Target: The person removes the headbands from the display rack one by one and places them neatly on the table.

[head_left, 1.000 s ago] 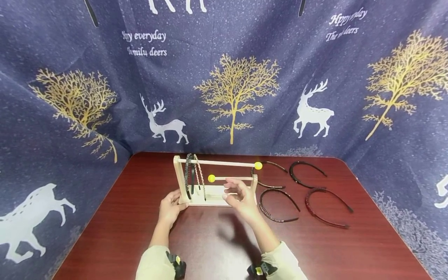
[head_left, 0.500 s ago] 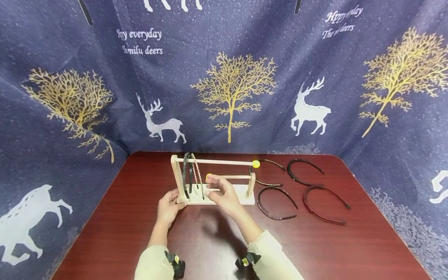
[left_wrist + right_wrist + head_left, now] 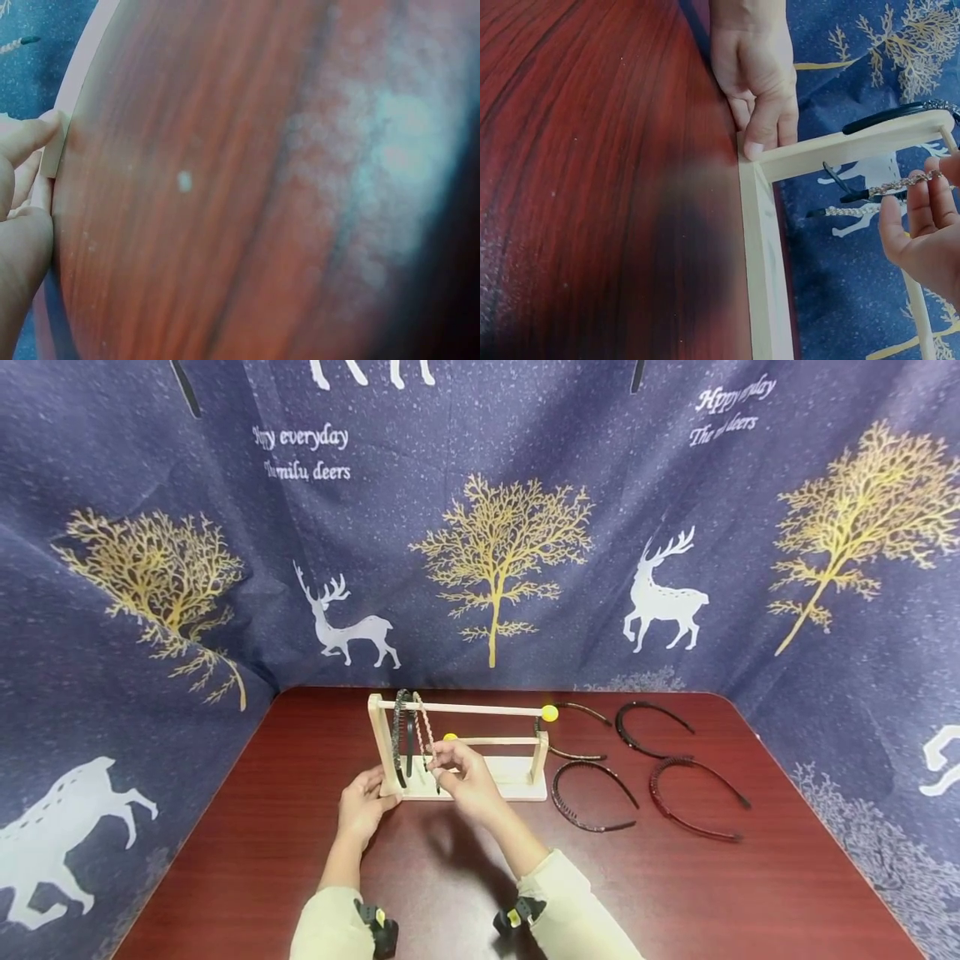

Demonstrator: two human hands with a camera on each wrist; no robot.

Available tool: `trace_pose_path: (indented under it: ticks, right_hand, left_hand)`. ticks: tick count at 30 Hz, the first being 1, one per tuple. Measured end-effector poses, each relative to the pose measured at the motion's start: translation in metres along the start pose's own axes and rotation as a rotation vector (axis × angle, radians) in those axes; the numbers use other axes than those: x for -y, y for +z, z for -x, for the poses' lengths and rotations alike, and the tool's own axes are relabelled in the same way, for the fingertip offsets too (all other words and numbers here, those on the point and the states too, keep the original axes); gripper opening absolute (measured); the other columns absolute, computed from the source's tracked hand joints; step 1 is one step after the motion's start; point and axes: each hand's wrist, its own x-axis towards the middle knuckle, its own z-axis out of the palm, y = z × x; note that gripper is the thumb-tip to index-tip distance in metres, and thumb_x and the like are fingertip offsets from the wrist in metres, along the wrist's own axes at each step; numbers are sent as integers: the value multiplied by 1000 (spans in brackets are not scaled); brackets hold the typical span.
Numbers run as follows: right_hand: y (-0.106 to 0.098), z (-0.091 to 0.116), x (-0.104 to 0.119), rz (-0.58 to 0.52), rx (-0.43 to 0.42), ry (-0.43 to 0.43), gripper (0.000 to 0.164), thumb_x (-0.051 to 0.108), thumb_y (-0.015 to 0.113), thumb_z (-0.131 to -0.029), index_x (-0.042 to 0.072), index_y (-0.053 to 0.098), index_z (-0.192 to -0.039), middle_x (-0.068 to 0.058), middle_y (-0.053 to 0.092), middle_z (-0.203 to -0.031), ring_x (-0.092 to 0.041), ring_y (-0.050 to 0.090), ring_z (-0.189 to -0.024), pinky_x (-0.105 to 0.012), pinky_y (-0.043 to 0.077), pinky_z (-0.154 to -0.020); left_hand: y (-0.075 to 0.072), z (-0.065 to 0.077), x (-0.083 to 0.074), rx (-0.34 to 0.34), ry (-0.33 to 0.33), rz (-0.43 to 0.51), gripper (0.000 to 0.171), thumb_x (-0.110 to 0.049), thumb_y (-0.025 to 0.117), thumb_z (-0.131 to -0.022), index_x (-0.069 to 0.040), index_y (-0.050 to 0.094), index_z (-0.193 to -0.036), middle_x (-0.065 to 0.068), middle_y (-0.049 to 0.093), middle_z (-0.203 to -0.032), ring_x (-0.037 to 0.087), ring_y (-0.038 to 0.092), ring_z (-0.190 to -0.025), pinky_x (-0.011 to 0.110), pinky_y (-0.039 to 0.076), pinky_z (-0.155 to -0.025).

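Observation:
A pale wooden stand (image 3: pixel 517 790) has an upper rod and a lower rod, each with a yellow ball tip. My left hand (image 3: pixel 360 807) grips the left end of its base, fingers behind and thumb in front. Over the upper rod hang two dark headbands (image 3: pixel 400 739) near the left post and a light, braided-looking headband (image 3: pixel 424 722) beside them. With thumb and fingers, my right hand (image 3: pixel 467 787) pinches a lower arm of that light headband. The right wrist view shows the braided headband (image 3: pixel 891 186) between thumb and fingertips.
Several dark headbands lie on the red-brown table to the right of the stand, including a toothed one (image 3: pixel 570 814), a reddish one (image 3: pixel 663 806) and a black one (image 3: pixel 626 735). A blue curtain (image 3: pixel 360 543) with deer and trees hangs behind the table.
My right hand has moved left from the lower rod to the light headband and now pinches its arm. My left hand has stayed on the stand's base.

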Motion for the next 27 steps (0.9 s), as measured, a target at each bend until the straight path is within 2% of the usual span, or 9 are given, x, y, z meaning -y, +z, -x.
trace_pose_path:
  ticks: [5,12,16,23,27]
  right_hand:
    - [0,-3,0,30,-11,-40,22,-15,50,-84,-16,53,-106,-34,57,-103,-41,54,-89,-19,49,-66]
    - [-4,-9,4,-13,-71,-132,18,-18,51,-82,-15,55,-99,-28,61,-99,-39,57,-88,-23,51,-73]
    - [-5,-8,7,-24,-81,-142,15,-18,52,-82,-14,56,-96,-27,61,-100,-45,57,-89,-23,50,-77]
    - [-14,-2,9,-39,-125,-133,17,-20,50,-81,-17,54,-98,-35,57,-96,-53,51,-89,-20,50,-72]
    - [-26,1,5,-47,-186,-142,18,-20,51,-81,-17,54,-99,-35,57,-94,-47,55,-88,-22,51,-75]
  left_hand:
    - [-1,-1,1,-4,-9,5,61,18,68,-69,7,49,-126,27,51,-125,33,47,-120,28,46,-91]
    - [-2,0,0,-2,-7,-18,60,16,69,-70,7,50,-126,27,51,-126,34,46,-120,29,45,-94]
    - [-2,2,0,-9,-7,-20,60,16,69,-70,7,50,-126,26,51,-126,34,46,-120,30,45,-94]
    - [-1,1,1,0,-9,-13,60,16,69,-70,6,51,-125,25,52,-125,33,46,-120,28,45,-93]
    - [-1,1,1,-2,-7,-15,60,16,69,-70,6,51,-125,25,53,-125,33,47,-120,28,45,-93]
